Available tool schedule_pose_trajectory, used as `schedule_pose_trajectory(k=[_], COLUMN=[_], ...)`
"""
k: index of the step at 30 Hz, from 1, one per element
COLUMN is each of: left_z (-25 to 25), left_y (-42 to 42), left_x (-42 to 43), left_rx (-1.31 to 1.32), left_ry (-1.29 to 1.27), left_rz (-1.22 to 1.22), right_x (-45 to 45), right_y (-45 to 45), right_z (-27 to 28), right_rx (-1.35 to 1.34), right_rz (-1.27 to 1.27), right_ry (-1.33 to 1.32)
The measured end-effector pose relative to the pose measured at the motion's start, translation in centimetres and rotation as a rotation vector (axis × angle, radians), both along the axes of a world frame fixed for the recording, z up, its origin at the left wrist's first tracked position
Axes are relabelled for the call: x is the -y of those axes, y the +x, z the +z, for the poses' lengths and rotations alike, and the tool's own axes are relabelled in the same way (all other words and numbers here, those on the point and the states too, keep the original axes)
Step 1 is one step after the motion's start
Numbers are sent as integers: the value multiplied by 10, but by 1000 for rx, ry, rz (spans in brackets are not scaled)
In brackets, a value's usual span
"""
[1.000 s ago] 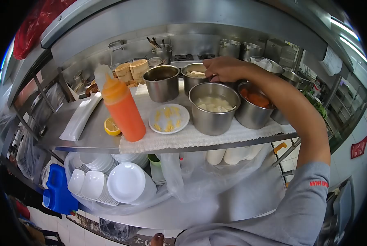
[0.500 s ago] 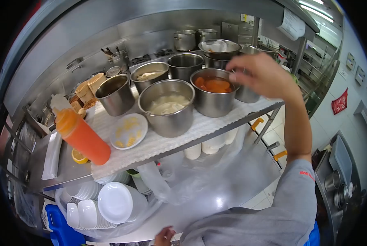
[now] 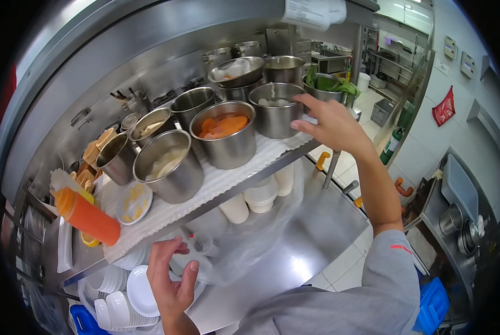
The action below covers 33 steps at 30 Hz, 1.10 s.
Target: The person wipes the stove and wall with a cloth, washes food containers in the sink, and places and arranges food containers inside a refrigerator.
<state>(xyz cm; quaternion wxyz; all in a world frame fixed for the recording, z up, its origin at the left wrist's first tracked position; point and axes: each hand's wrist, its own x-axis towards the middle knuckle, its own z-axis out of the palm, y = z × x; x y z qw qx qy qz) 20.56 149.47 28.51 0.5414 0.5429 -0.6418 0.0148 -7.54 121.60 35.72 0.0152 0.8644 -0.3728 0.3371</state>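
Observation:
My right hand point(image 3: 333, 120) is reaching over the shelf, thumb and forefinger apart. Its fingertips are at the right side of a steel pot point(image 3: 278, 121) holding pale pieces in liquid; whether they touch the rim I cannot tell. Left of that pot is another steel pot point(image 3: 227, 151) with orange slices in it, and then a steel pot point(image 3: 177, 181) with whitish pieces. Below the shelf's front edge, my left hand point(image 3: 172, 279) is raised with bent fingers and the thumb apart, holding nothing. Stacked white plates point(image 3: 144, 293) are beside and behind it.
An orange squeeze bottle point(image 3: 88, 218) and a small plate point(image 3: 134, 204) with yellow bits stand at the shelf's left. A pot with leafy greens point(image 3: 331, 85) is at the far right. White cups point(image 3: 259, 195) in plastic sit under the shelf, above a steel counter point(image 3: 294, 245).
The view has swung right, showing the pot of greens. My right hand has come down beside the pot of pale pieces. My left hand has risen into view from the bottom edge.

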Motion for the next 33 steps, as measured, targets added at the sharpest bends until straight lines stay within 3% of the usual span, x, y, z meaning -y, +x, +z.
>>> schedule_pose_trajectory(k=[3, 11, 13, 20, 26, 33], left_z=[7, 20, 20, 12, 17, -21], left_y=[-10, -32, -36, -51, -87, -135], left_x=[17, 36, 40, 56, 93, 121], left_rx=[85, 199, 206, 182, 181, -63], left_ry=[15, 72, 91, 94, 29, 66], left_rz=[-40, -13, -12, -70, -246, -510], right_x=[12, 21, 26, 15, -43, -110], right_y=[3, 8, 6, -9, -53, -107], right_z=[2, 2, -7, 1, 6, -34], right_rx=[-13, 2, 10, 22, 3, -22], right_rz=[122, 31, 83, 145, 128, 168], right_ry=[-2, 147, -70, -44, 64, 145])
